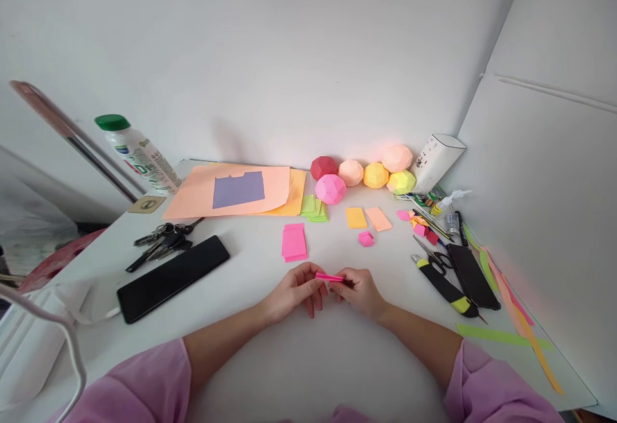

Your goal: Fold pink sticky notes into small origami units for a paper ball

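A folded pink paper strip [330,277] is held level between my two hands, over the front middle of the table. My left hand [299,288] pinches its left end between thumb and fingers, with the lower fingers hanging loose. On the right end, my right hand [360,289] has closed its thumb and fingertips. Just beyond the hands lies a stack of pink paper rectangles [294,242], and a small folded pink paper piece [366,238] rests to the right of it. Farther back are an orange paper rectangle [356,218], a peach one [378,218] and several green ones [315,207].
Faceted paper balls [330,189] line the wall. Large peach sheets [193,195], a bottle [139,156], keys [166,242] and a black phone [173,278] occupy the left. Scissors [438,260], a box cutter [444,286], a black case [472,275] and paper strips [501,336] lie right.
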The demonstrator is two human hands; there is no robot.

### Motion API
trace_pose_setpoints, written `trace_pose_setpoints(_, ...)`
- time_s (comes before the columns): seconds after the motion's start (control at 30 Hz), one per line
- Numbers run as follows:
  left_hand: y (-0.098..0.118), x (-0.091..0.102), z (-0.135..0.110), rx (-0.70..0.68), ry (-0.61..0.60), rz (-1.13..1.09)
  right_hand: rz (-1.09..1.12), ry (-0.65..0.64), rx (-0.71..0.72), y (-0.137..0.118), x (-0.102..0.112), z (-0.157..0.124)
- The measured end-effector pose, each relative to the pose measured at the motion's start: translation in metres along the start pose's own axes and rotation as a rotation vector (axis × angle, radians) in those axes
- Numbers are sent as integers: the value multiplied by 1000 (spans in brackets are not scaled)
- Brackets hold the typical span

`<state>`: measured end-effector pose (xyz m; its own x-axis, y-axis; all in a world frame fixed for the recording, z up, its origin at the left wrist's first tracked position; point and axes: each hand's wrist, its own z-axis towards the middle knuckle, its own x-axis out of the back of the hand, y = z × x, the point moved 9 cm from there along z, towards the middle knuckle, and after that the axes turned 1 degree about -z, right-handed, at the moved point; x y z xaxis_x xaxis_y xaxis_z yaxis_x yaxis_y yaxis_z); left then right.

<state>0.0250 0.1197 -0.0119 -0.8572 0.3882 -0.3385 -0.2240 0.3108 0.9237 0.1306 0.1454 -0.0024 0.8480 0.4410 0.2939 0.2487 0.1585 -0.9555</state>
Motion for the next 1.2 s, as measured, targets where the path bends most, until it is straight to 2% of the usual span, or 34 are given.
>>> trace_pose_setpoints(0.2,1,0,-1,-6,-27,-14,-6,18,73,-5,1,-1)
trace_pose_setpoints(0.4,-5,-1,2,70,-19,24,-87,49,173,-10,3,-4)
trace_pose_setpoints(0.53,-10,1,3,104,14,96,-147,49,176,-15,2,-4)
trace_pose_setpoints(0.67,-9,5,3,88,73,81,-99,68,157,-13,2,-4)
trace_pose_setpoints(0.77,-7,7,2,80,117,58,-105,92,266,-17,3,-7)
trace_pose_setpoints(0.87,-5,8,2,63,142,39,-170,23,425,-25,-3,-10)
trace_pose_setpoints(0.93,-5,9,2,47,145,34,-198,-18,472,-28,-6,-11)
trace_pose_setpoints(1.07,-8,9,3,36,142,32,-192,-12,469,-32,-4,-8)
trace_pose_setpoints(1.2,-11,10,3,61,146,54,-145,-5,400,-32,-2,-5)
